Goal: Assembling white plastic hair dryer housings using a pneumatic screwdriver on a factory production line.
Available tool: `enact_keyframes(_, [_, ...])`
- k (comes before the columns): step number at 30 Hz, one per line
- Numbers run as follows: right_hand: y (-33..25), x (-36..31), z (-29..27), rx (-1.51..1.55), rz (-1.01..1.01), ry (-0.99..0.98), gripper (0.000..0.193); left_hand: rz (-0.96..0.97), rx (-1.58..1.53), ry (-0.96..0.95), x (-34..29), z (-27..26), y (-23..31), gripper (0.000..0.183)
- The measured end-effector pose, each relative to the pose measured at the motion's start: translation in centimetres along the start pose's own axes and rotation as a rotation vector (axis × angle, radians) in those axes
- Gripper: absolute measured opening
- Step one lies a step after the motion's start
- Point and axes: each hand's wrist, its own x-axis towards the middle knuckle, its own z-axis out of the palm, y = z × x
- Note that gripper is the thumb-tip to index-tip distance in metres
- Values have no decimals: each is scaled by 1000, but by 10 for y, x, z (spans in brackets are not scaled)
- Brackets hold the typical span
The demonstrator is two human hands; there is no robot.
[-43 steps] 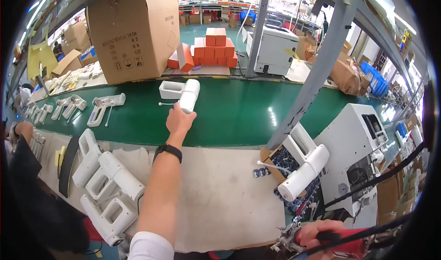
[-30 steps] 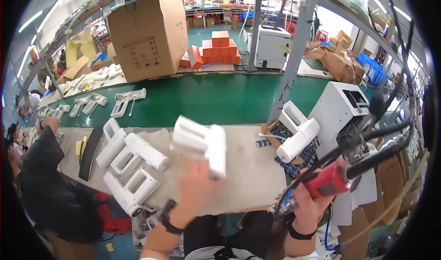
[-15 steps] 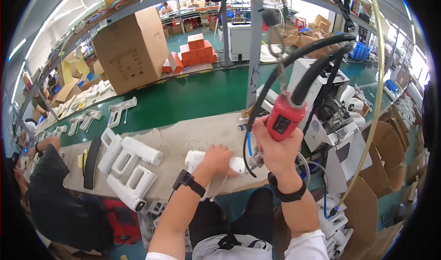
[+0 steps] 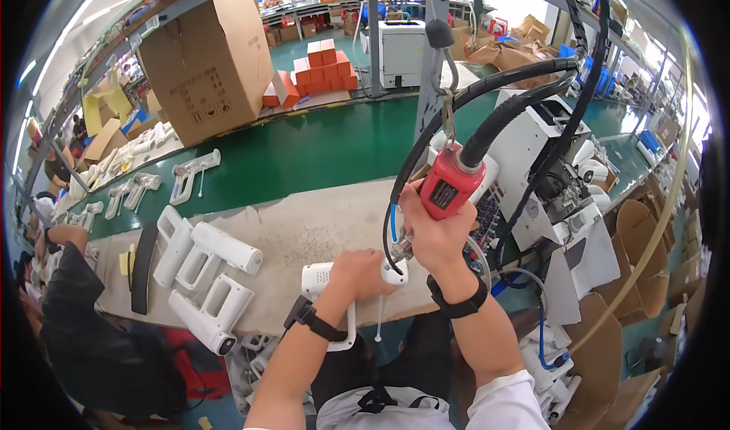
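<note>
My right hand (image 4: 439,236) is wrapped round a red power screwdriver (image 4: 455,180), which hangs from a metal hook and has a thick black cable at its top. Its metal lower end meets the right end of a white handheld device housing (image 4: 315,279); the exact tip is hard to make out. My left hand (image 4: 359,275) grips the housing from above and hides its middle. The housing lies at the bench's near edge, with its loop handle toward me and a thin white cord (image 4: 379,325) hanging down beside it.
More white housings (image 4: 217,247) lie on the beige bench (image 4: 289,232) to the left, beside a dark curved strip (image 4: 144,270). Beyond runs a green conveyor (image 4: 266,160) with a large carton (image 4: 205,76). A co-worker in dark clothing (image 4: 99,339) sits at left. White machinery (image 4: 532,149) stands right.
The screwdriver and my right hand have shifted left and a little lower in the picture. The housing has turned under my left hand, so its loop handle and hanging cord show more.
</note>
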Motion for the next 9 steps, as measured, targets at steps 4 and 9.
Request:
enact_keyframes(4, [14, 2, 1, -2, 10, -2, 8, -43, 39, -95, 5, 3, -4, 91])
enact_keyframes(9, [39, -5, -2, -110, 103, -12, 17, -17, 23, -90, 6, 2, -2, 88])
